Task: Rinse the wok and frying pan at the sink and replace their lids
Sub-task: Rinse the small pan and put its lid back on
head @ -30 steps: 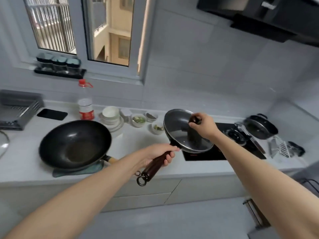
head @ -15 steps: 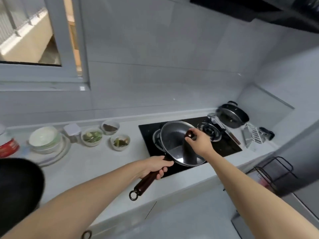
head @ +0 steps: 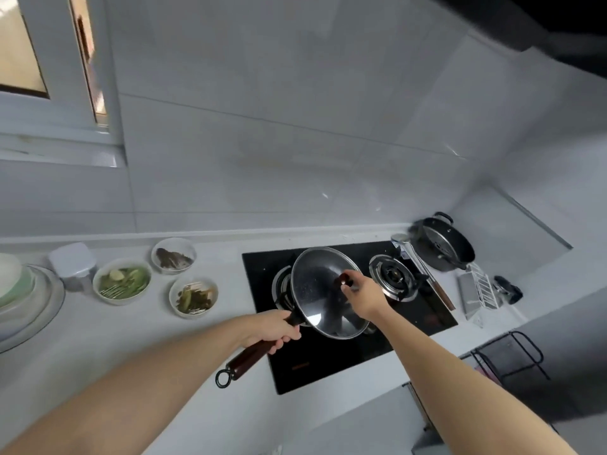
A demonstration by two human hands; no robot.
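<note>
No lettering, brand, number or sign can be read anywhere in view. The black glass gas hob (head: 423, 318) beneath the hands carries a small reddish mark near its front edge, below and between them, but it is too blurred to make out as words. The bowls, pans and wall tiles around the hands show nothing legible.
</note>
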